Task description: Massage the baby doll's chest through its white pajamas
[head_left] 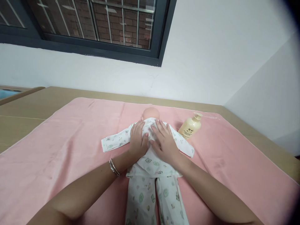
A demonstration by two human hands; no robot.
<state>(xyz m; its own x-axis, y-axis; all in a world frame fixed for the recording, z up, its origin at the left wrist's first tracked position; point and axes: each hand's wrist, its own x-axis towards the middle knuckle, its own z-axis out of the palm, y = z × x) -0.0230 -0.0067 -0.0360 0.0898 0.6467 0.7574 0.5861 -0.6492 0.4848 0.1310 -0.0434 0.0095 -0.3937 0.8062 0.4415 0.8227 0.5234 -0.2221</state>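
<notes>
Both hands lie flat on the doll, which rests on the pink towel over the counter: left hand and right hand press the printed top, fingers spread open and gripping nothing. Smoothing works best with light, even, outward pressure; the lotion bottle lies just beside.

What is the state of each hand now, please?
Left hand: open, flat on the doll, holding nothing.
Right hand: open, flat on the doll, holding nothing.
</notes>
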